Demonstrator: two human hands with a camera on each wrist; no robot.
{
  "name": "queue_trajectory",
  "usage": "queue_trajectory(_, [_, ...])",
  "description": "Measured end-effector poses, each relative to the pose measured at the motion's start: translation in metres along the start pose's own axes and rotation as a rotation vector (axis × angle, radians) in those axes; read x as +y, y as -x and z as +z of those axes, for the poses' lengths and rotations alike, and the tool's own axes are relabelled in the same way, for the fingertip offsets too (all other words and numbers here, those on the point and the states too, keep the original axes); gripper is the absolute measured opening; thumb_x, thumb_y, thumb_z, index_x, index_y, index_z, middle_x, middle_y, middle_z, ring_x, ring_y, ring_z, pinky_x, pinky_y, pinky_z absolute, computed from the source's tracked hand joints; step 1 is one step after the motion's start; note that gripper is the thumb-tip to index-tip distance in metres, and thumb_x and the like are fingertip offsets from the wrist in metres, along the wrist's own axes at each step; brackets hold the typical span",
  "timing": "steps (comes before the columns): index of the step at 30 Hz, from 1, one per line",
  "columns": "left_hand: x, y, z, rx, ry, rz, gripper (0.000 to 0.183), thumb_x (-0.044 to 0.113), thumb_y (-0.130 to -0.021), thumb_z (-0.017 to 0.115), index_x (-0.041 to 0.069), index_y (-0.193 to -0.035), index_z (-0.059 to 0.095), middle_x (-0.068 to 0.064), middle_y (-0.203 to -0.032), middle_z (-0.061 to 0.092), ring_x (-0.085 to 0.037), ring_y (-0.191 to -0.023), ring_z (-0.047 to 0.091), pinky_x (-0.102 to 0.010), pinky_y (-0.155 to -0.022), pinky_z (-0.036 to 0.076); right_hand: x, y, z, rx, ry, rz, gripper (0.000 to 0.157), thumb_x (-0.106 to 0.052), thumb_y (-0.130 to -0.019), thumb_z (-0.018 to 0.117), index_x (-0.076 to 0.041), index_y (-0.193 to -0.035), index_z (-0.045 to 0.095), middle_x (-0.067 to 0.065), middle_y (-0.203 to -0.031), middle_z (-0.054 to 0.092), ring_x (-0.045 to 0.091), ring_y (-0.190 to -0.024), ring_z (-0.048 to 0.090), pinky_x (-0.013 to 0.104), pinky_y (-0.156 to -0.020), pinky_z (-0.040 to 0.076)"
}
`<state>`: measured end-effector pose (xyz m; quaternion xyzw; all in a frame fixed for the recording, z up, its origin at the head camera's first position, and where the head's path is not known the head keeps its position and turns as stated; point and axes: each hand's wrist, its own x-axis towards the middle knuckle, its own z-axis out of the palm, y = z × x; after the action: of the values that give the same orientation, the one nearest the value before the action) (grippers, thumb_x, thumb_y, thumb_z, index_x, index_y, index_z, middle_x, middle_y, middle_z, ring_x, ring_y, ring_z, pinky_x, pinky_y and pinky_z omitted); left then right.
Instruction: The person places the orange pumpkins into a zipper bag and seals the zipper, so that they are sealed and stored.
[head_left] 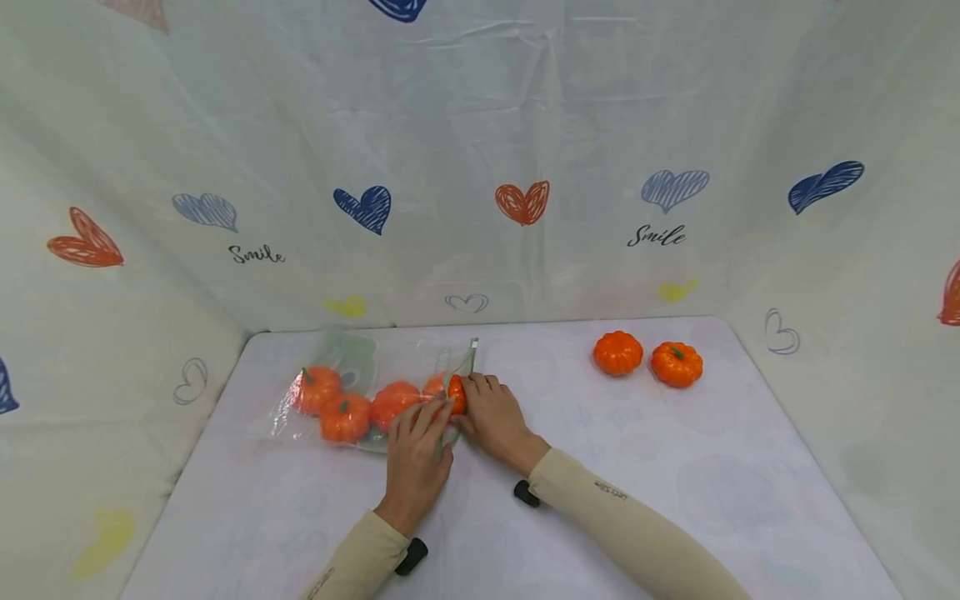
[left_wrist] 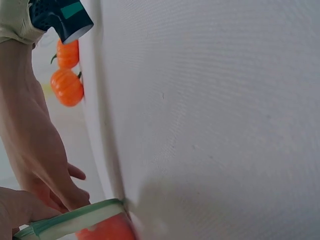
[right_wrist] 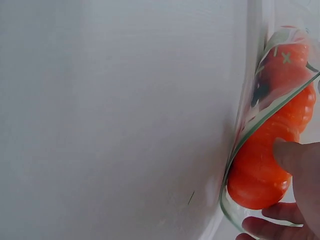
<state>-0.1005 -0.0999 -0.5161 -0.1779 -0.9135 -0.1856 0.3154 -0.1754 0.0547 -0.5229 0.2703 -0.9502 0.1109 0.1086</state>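
A clear zip bag with a green-edged mouth lies on its side at the left of the table, its opening toward the right. Several small orange pumpkins are inside it. My left hand holds the front edge of the mouth, its thumb over the green strip in the left wrist view. At the opening, my right hand grips another pumpkin, which sits partly within the bag. Its thumb lies on the pumpkin's side and its other fingers are near the bag's lower lip.
Two more pumpkins, one stem-hidden and one with a green stem, rest at the table's back right. A white cloth covers the table. Behind and beside it hangs a heart-printed curtain.
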Motion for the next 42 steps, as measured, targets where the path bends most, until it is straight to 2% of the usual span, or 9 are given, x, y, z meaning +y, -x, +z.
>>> queue_trajectory(9, [-0.001, 0.000, 0.000, -0.006, -0.008, 0.003, 0.070, -0.005, -0.060, 0.098, 0.002, -0.126, 0.075, -0.011, -0.127, 0.069, -0.035, -0.119, 0.056, -0.049, -0.098, 0.046, -0.003, -0.004, -0.002, 0.008, -0.017, 0.035, 0.066, -0.039, -0.098, 0.076, -0.001, -0.148, 0.054, 0.017, -0.135, 0.062, 0.035, -0.122, 0.061, 0.045, -0.096, 0.057])
queue_trajectory(16, [-0.001, 0.000, 0.000, 0.002, 0.004, 0.007, 0.071, -0.006, -0.059, 0.097, 0.002, -0.125, 0.075, -0.010, -0.127, 0.069, -0.035, -0.118, 0.056, -0.049, -0.097, 0.046, 0.009, 0.005, -0.005, 0.005, -0.045, 0.064, 0.066, -0.039, -0.097, 0.077, -0.001, -0.146, 0.056, 0.017, -0.136, 0.062, 0.036, -0.122, 0.062, 0.047, -0.097, 0.057])
queue_trajectory(23, [-0.001, 0.000, -0.001, -0.012, 0.011, -0.002, 0.071, -0.006, -0.060, 0.097, 0.002, -0.127, 0.074, -0.011, -0.128, 0.068, -0.035, -0.117, 0.056, -0.050, -0.097, 0.046, 0.036, 0.017, -0.019, 0.037, -0.014, 0.106, 0.064, -0.037, -0.098, 0.076, -0.001, -0.147, 0.056, 0.018, -0.141, 0.058, 0.037, -0.126, 0.058, 0.049, -0.102, 0.053])
queue_trajectory(32, [-0.001, 0.000, -0.001, -0.020, 0.019, -0.011, 0.070, -0.007, -0.061, 0.095, 0.003, -0.127, 0.074, -0.010, -0.127, 0.068, -0.035, -0.117, 0.056, -0.050, -0.097, 0.045, 0.080, 0.030, -0.042, 0.072, 0.002, 0.217, 0.062, -0.030, -0.098, 0.077, 0.000, -0.148, 0.054, 0.023, -0.146, 0.054, 0.042, -0.131, 0.054, 0.055, -0.112, 0.044])
queue_trajectory(42, [-0.002, -0.001, -0.001, -0.017, 0.013, -0.003, 0.070, -0.006, -0.060, 0.096, 0.003, -0.127, 0.074, -0.011, -0.127, 0.068, -0.035, -0.116, 0.056, -0.050, -0.096, 0.045, 0.128, 0.050, -0.057, 0.119, 0.031, 0.334, 0.065, -0.025, -0.096, 0.078, 0.003, -0.148, 0.050, 0.029, -0.152, 0.043, 0.049, -0.135, 0.045, 0.062, -0.114, 0.039])
